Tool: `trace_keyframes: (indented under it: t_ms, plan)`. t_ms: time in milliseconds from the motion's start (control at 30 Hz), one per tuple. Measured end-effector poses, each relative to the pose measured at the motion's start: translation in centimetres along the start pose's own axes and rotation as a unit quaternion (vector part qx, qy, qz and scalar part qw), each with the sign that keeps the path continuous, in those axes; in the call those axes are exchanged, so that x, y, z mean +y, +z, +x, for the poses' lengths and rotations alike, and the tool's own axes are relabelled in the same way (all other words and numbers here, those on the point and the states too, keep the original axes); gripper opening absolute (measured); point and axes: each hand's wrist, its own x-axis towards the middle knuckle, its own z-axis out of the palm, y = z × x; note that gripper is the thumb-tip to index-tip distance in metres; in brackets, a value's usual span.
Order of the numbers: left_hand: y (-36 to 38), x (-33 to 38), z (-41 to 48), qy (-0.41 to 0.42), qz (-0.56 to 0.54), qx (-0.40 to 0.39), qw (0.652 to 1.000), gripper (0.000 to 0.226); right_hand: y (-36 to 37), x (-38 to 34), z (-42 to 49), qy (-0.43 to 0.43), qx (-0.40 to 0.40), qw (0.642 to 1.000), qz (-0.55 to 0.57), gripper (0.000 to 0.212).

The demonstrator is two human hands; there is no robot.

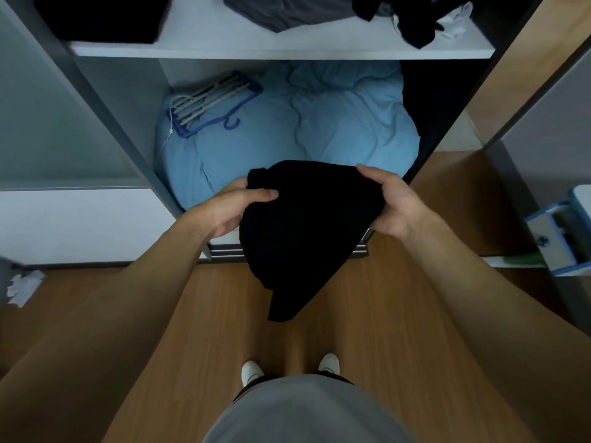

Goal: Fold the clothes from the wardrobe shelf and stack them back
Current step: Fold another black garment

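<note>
Black garment (303, 225) | soft, light, limp; held in air before wardrobe shelf (281, 47) | left hand (236, 206), right hand (388, 203) curled, pinching top corners | best gripped at edges, slumps otherwise

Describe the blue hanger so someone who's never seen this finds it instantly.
Look under the wardrobe's white shelf: the lower compartment is filled by a light blue duvet. On its back left part lies the blue hanger, bundled with pale hangers. It alone is dark blue plastic, its hook curling toward the viewer.
</note>
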Motion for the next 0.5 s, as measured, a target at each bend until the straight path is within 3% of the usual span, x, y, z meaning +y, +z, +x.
trace_keyframes:
  t_ms: [67, 133, 233, 367, 500]
  plan:
    - [0.7, 0.2, 0.3, 0.013, -0.044, 0.023, 0.999, 0.015, -0.9, 0.7, -0.2, -0.036, -0.042, 0.998, 0.027, 0.038]
    - [1.0, 0.5, 0.6, 0.013, -0.091, 0.037, 0.995, 0.019, -1.5, 2.3, -0.3, -0.065, -0.072, 0.995, -0.006, 0.033]
    - [1.2, 1.2, 0.9, -0.011, -0.118, 0.054, 0.992, 0.017, -1.3, 4.7, -0.1, -0.119, -0.05, 0.989, -0.069, 0.03]
    - [0.2, 1.0, 0.9, -0.048, -0.06, 0.046, 0.996, 0.039, -0.3, 4.9, -0.1, -0.154, 0.005, 0.985, -0.072, 0.033]
    - [-0.6, -1.1, 0.1, -0.078, 0.028, 0.004, 0.997, 0.07, 0.5, 4.0, -0.2, -0.102, 0.038, 0.993, -0.05, 0.033]
